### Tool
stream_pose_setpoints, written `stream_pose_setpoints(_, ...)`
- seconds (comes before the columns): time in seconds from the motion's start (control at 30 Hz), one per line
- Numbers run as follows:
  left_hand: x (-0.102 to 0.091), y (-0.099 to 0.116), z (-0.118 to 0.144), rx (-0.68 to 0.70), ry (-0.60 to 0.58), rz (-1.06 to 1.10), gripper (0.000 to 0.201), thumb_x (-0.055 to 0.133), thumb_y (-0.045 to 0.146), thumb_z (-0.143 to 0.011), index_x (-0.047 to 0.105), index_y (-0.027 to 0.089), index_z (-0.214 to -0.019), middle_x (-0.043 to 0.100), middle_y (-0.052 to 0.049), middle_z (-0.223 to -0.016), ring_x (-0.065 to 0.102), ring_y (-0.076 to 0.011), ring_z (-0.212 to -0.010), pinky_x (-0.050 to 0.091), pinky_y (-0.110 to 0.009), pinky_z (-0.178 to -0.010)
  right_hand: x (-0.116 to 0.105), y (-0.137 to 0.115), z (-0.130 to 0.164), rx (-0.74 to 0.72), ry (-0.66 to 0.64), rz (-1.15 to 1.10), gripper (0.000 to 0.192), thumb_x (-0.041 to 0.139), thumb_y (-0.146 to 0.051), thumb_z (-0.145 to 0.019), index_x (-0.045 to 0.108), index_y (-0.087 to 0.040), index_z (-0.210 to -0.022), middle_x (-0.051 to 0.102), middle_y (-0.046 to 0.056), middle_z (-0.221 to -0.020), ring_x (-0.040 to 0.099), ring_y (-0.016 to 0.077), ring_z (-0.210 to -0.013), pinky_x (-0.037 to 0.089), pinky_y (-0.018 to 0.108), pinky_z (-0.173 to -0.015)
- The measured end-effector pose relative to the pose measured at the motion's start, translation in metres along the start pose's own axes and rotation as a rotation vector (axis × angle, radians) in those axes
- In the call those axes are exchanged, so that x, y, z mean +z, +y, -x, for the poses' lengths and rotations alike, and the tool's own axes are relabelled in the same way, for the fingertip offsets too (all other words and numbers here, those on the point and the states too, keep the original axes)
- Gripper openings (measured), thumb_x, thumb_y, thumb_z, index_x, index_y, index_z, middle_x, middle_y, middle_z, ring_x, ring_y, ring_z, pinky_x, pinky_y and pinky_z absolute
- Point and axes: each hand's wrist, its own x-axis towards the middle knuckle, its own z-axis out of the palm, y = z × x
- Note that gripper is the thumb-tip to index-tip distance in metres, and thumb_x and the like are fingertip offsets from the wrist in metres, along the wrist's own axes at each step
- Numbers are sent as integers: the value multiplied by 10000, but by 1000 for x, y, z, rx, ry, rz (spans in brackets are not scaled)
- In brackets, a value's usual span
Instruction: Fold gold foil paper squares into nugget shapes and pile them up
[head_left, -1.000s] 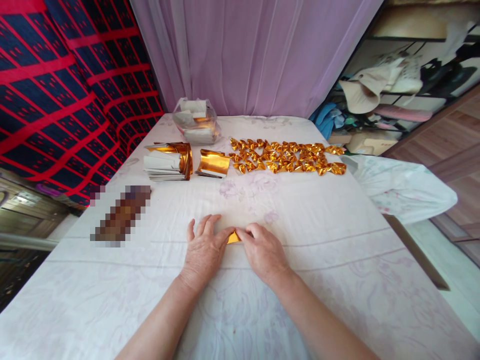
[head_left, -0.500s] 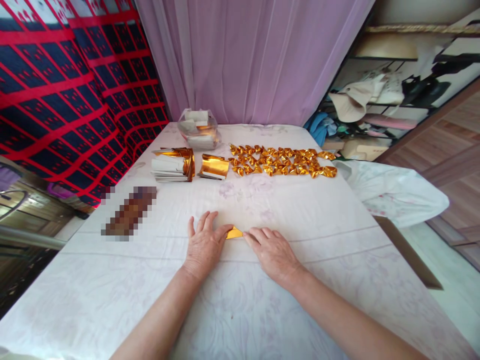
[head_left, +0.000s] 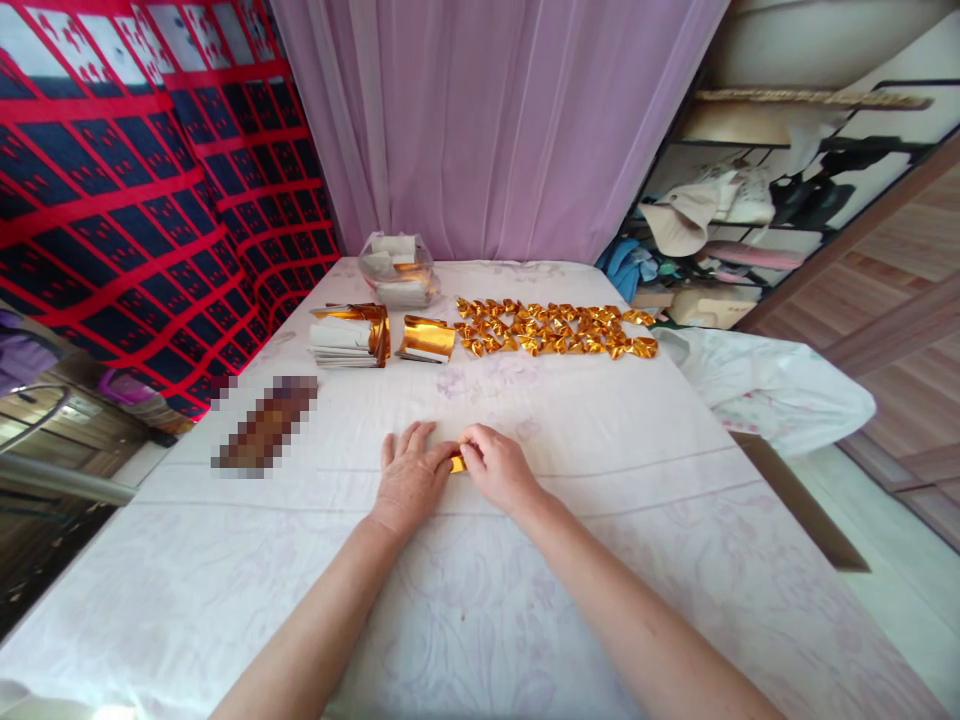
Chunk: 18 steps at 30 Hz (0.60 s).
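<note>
A small folded piece of gold foil paper (head_left: 458, 464) lies on the tablecloth between my hands, mostly covered by fingers. My left hand (head_left: 411, 480) rests on the cloth with several fingers stretched out, its thumb side pressing down the paper's left end. From the right, my right hand (head_left: 496, 466) pinches the paper's upper right part with curled fingers, close against the left thumb. Farther back are rows of folded gold foil pieces (head_left: 555, 328). To their left sit a small pile of gold foil sheets (head_left: 427, 338) and a thicker stack of foil sheets with pale backs (head_left: 345, 340).
A clear plastic bag (head_left: 397, 275) with more sheets stands at the back by the purple curtain (head_left: 480, 130). A blurred-out patch (head_left: 266, 425) covers something on the left of the table. On the right are a white plastic-covered bundle (head_left: 787, 390) and a shelf with a cap (head_left: 679, 215).
My right hand has moved left and curled its fingers over the paper, hiding its pointed top and right end. The left hand keeps its place. The view has shifted slightly.
</note>
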Motion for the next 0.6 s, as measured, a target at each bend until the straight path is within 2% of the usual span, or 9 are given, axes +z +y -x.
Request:
stream_pose_setpoints(0.13,3,-8,-1,1,35,60,215,566,259,-886,616,243,-1095,536,-99,-1371,416,-284,-1331,264,-590,-1091,10,8,-6,41,-18,-17,138,488,-112,-854,592,-204,-852,676,1,-791,612,138,-738,419,230,-682)
stream_pose_setpoints(0.3,7,-23,3,16,63,99,339,624,242,-813,558,206,-1144,513,-127,-1379,420,-290,-1325,308,-529,-1095,9,2,-7,104,-58,-21,75,623,-157,-794,584,-201,-841,665,-15,-782,600,120,-688,397,213,-630)
stream_pose_setpoints(0.4,10,-27,5,-6,71,108,418,634,254,-798,523,194,-1196,477,-141,-1407,384,-302,-1352,303,-528,-1102,10,-7,-9,158,-70,76,179,724,-239,-730,586,-199,-837,656,-7,-801,593,136,-710,376,230,-634)
stream_pose_setpoints(0.47,11,-27,5,-23,74,115,468,634,246,-789,498,192,-1233,456,-143,-1424,369,-305,-1364,298,-530,-1106,10,-10,-11,172,-90,132,184,726,-266,-739,590,-201,-843,651,-9,-792,588,140,-713,359,236,-632)
stream_pose_setpoints(0.6,12,-25,5,-39,62,122,522,625,220,-775,473,193,-1274,446,-141,-1437,352,-309,-1378,279,-529,-1118,10,-10,-15,175,-114,191,59,650,-243,-817,598,-214,-818,639,-26,-734,583,131,-696,331,239,-617)
